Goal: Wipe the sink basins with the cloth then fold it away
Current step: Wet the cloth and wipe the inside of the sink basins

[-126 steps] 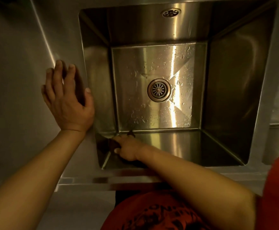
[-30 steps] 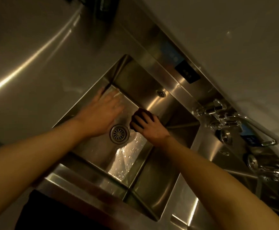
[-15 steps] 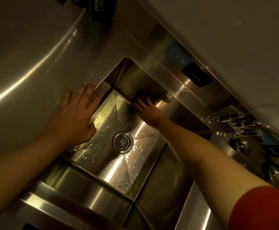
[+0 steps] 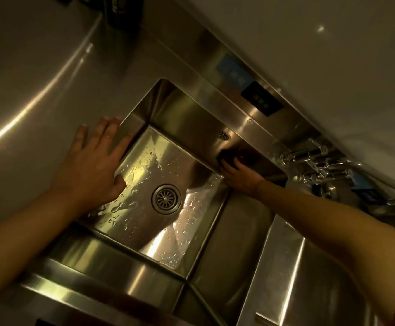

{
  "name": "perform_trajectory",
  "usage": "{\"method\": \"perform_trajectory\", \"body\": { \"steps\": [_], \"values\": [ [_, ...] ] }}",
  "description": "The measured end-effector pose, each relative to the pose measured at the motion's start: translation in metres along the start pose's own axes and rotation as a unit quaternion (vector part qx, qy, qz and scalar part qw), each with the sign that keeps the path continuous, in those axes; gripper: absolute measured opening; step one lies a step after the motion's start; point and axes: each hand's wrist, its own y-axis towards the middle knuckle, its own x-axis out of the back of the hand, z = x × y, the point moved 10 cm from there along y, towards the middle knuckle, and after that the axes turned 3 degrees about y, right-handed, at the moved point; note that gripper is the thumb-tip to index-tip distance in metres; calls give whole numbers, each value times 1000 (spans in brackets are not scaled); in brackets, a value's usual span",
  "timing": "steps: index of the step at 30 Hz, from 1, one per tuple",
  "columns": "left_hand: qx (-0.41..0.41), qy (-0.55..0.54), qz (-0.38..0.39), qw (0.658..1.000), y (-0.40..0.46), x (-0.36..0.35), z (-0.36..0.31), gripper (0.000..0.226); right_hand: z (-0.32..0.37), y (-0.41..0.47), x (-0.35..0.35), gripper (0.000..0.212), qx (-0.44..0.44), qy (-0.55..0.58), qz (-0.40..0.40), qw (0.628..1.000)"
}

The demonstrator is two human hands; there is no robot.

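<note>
So the right hand [image 4: 240, 176] has slid the dark cloth [image 4: 241, 158] along the sink basin's [image 4: 199, 118] back wall: half a second ago it was left of the overflow hole [image 4: 223, 135], and now it's past it, jammed into the back right corner. The fingers are pressed flat over the cloth, pinning it against the steel rather than bunching it up (the cloth mostly reads as a dark smudge, so how it's folded is anyone's guess). The left hand [image 4: 93, 165] has barely shifted. It's splayed open, fingers straight, holding nothing, palm braced on the counter [image 4: 39, 67] at the basin's left rim with the thumb hanging over the edge.

Meaning for the job: the back wall looks about covered, but the floor around the drain strainer [image 4: 166, 199] is still beaded with water. The second basin by the faucet [image 4: 321, 161] looks untouched, so folding is a way off.
</note>
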Motion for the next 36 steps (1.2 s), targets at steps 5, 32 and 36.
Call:
{"method": "perform_trajectory", "body": {
  "steps": [5, 32, 36],
  "values": [
    [26, -36, -13, 999, -1, 4, 4, 96, -40, 15, 38, 72, -15, 3, -88, 996],
    [54, 22, 30, 998, 1, -8, 6, 104, 114, 180, 216, 67, -170, 706, -261, 636],
    [56, 9, 32, 998, 0, -4, 7, 108, 174, 169, 246, 76, -32, 646, -258, 718]
  ]
}}
